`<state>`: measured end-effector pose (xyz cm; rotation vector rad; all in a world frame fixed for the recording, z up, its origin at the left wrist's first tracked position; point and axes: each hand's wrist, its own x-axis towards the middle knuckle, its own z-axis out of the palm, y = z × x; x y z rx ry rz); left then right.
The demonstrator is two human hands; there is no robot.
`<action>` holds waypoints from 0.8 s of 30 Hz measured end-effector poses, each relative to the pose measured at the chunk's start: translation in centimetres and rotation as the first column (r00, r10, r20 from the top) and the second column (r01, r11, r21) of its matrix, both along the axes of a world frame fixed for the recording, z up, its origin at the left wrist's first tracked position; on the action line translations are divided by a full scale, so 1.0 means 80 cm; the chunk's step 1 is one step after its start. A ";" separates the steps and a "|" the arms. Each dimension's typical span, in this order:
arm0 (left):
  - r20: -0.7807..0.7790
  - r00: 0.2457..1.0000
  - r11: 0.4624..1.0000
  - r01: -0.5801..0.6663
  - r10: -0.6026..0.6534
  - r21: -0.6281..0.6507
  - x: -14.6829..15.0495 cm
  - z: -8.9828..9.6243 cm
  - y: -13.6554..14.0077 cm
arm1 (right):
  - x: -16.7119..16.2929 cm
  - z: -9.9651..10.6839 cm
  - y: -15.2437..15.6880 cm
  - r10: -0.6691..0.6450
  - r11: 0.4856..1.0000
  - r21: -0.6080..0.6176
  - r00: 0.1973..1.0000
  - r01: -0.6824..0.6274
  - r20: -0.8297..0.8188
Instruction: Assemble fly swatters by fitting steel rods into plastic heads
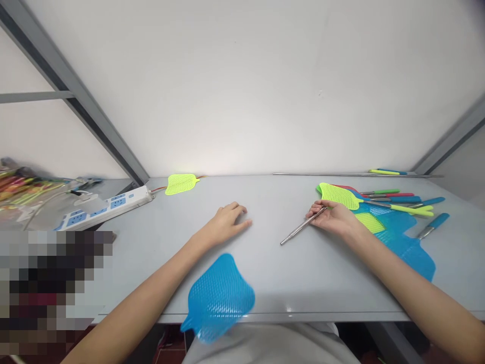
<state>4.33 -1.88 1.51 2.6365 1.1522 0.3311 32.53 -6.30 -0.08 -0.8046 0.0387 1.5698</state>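
Observation:
My left hand (228, 222) rests on the grey table with its fingers loosely spread and nothing in them. In my right hand (329, 216) is a slim metal telescopic rod (297, 233), pinched near one end, its other end pointing down and left. A loose blue fly swatter head (223, 296) lies below my left hand and juts over the table's front edge. Just behind my right hand is a pile of fly swatters, with a yellow-green one (341, 196) on top and large blue swatter heads (401, 247) partly hidden by my forearm.
A white power strip (109, 208) lies at the left, and another yellow-green swatter head (182, 184) sits by the wall. A long thin metal rod (333, 175) runs along the wall. Colourful items (18, 189) heap up at far left. A blurred-out person is at lower left.

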 end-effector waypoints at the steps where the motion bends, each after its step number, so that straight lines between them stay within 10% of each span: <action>1: 0.000 1.000 1.000 -0.006 0.006 -0.011 0.000 0.001 0.000 | 0.000 0.000 0.000 0.003 1.000 -0.001 1.000 -0.003 0.007; 11: -0.341 0.926 0.926 0.024 -0.163 -0.377 -0.025 0.043 -0.018 | -0.002 0.005 -0.002 0.018 1.000 -0.018 0.999 -0.017 0.032; 24: -0.287 0.949 0.956 0.044 -0.132 -0.291 -0.024 0.018 -0.016 | 0.001 0.003 -0.001 0.069 0.998 -0.019 0.995 -0.067 0.074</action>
